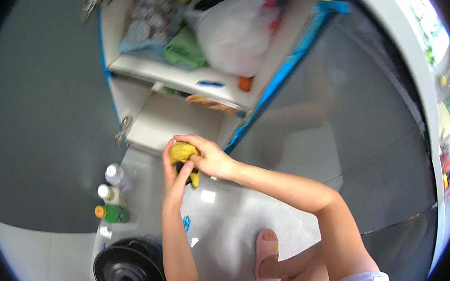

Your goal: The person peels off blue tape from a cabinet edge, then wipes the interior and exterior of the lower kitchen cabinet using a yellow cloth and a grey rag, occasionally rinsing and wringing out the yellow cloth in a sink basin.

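Note:
Between my two hands is a crumpled yellow bundle (182, 151) with black parts, soft and cloth-like; exactly what it is I cannot tell. My left hand (174, 188) cups it from the left, thumb across its lower front. From the right, my right hand (214, 162) wraps its fingers over the top, thumb pressed against it. A short yellow end hangs below the thumbs. The hands are in front of an open white cabinet, near the bare panel of its lower compartment (171, 119). Above, the cabinet shelf (140, 70) bears a white plastic bag (232, 37) and a folded green cloth (184, 48).
Dark cabinet doors stand open at left (44, 115) and right (288, 143). On the grey floor are a white-capped clear bottle (119, 178), a white bottle (112, 195), a green bottle (116, 214) and a black lidded pot (128, 271). A pink slipper (261, 248) is on my foot.

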Motion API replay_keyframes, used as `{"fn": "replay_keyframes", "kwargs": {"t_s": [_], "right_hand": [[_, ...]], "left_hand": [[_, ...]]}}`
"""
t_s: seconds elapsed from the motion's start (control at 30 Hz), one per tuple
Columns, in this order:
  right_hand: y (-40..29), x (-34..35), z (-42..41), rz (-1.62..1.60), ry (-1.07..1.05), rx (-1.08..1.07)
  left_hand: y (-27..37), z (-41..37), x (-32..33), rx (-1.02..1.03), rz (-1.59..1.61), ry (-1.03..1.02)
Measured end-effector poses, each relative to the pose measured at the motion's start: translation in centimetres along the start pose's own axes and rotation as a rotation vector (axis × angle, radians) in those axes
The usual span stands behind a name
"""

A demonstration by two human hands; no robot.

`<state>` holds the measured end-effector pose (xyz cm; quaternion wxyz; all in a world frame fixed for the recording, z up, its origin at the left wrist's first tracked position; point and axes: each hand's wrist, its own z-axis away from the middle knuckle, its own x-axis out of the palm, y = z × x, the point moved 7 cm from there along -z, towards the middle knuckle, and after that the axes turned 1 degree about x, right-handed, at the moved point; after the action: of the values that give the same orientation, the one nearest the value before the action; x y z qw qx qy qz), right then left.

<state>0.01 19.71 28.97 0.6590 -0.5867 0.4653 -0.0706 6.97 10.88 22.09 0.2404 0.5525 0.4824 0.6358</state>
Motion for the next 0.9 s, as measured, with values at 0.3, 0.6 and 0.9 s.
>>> {"fn": "replay_keyframes", "kwargs": {"t_s": [0.3, 0.6, 0.9], "right_hand": [[-23.6, -14.8, 9.9, 0.041, 0.083, -0.367], [-39.4, -34.5, 14.1, -0.091, 0.314, -0.377], [-33.4, -57.6, 23.1, 0.224, 0.56, 0.128]], "left_hand": [[23.6, 4.8, 15.4, 0.356, -0.3, -0.184], [42.2, 2.6, 37.0, 0.42, -0.483, -0.48], [42.6, -1.8, 51.9, -0.061, -0.447, -0.372]]}}
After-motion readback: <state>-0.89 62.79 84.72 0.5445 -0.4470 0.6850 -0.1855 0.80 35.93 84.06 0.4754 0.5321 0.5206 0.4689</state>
